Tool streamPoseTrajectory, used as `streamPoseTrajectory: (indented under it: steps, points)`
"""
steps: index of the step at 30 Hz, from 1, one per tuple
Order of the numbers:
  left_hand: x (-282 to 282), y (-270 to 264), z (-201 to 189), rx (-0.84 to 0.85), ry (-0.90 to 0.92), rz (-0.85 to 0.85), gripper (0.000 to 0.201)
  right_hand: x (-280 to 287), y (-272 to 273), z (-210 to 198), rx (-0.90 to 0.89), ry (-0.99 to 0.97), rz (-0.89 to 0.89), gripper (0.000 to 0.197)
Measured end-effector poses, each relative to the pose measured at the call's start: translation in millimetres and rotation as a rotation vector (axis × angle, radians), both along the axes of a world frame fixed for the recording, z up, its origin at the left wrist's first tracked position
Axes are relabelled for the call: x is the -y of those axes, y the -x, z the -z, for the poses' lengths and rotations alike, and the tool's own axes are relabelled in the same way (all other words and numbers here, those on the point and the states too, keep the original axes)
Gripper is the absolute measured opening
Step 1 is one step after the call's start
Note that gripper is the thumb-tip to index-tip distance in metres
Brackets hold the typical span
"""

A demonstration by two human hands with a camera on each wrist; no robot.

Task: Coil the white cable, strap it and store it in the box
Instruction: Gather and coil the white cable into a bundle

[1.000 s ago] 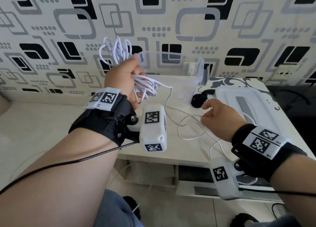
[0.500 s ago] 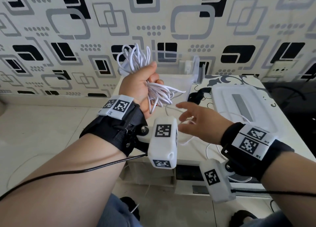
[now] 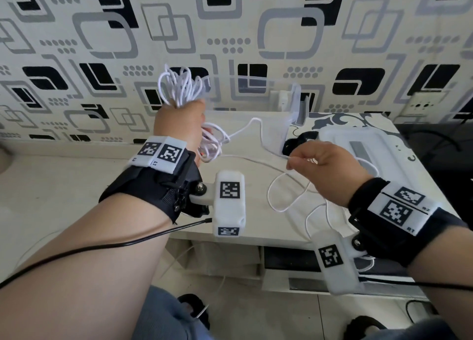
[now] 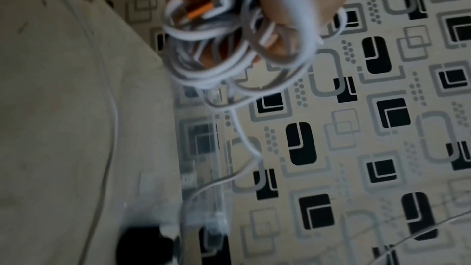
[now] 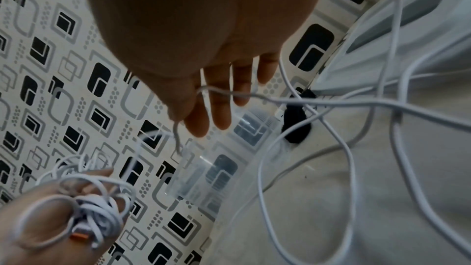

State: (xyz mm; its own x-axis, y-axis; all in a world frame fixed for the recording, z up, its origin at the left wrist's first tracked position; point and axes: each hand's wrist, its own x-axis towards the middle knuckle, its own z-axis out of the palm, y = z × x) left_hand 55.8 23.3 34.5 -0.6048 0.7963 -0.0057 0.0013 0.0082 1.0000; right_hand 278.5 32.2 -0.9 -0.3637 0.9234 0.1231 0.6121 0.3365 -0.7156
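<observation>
patterned wallpaper (image 3: 281, 32), white table (image 3: 256, 224), wall socket (image 3: 423, 106)

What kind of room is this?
Probably a room in a home: black-and-grey patterned wallpaper, a low white table against it, and a wall socket. The left hand grips the white cable.

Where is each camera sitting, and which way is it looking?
Head: on the person's head, looking down at both arms, the left hand and right hand.
Left wrist: looks along the palm at the white cable coils.
Right wrist: looks along the fingers pinching a strand.
All three share the clear box.
</observation>
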Motion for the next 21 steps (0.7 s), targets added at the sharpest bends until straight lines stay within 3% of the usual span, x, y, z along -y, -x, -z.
streamPoseTrajectory:
  steps: [1, 3, 5, 9, 11, 13, 16, 21]
  points:
    - [-0.9, 3.2, -0.9, -0.069, 0.041, -0.059, 0.01, 0.4, -1.1, -1.3, 0.003, 0.009, -0.041, 0.017]
    - [-3.6, 8.7, -0.9, -0.188, 0.097, -0.148, 0.024, 1.7, -2.0, -3.1, 0.03, 0.053, -0.124, 0.019]
    - [-4.6, 9.9, -1.1, -0.291, 0.116, -0.16, 0.023, 4.5, -1.6, -6.6, 0.037, 0.112, -0.174, 0.018]
    - [-1.4, 1.6, 1.4, -0.516, 0.212, 0.026, 0.016, 6.8, 0.8, -12.1, -0.1, 0.168, -0.213, 0.018]
    - [3.3, -6.5, 3.6, -0.566, 0.285, 0.17, 0.021, 6.8, 2.3, -14.3, -0.216, 0.175, -0.185, 0.019]
    - [8.3, -16.7, 7.2, -0.553, 0.329, 0.292, 0.028, 6.3, 2.9, -15.3, -0.296, 0.181, -0.15, 0.018]
    - [8.4, -28.2, 14.1, -0.39, 0.269, 0.426, 0.042, 5.6, 3.8, -15.6, -0.346, 0.184, -0.092, 0.018]
    - [8.5, -43.2, 15.8, -0.263, 0.215, 0.556, 0.061, 2.1, 4.5, -11.8, -0.367, 0.161, 0.01, 0.025]
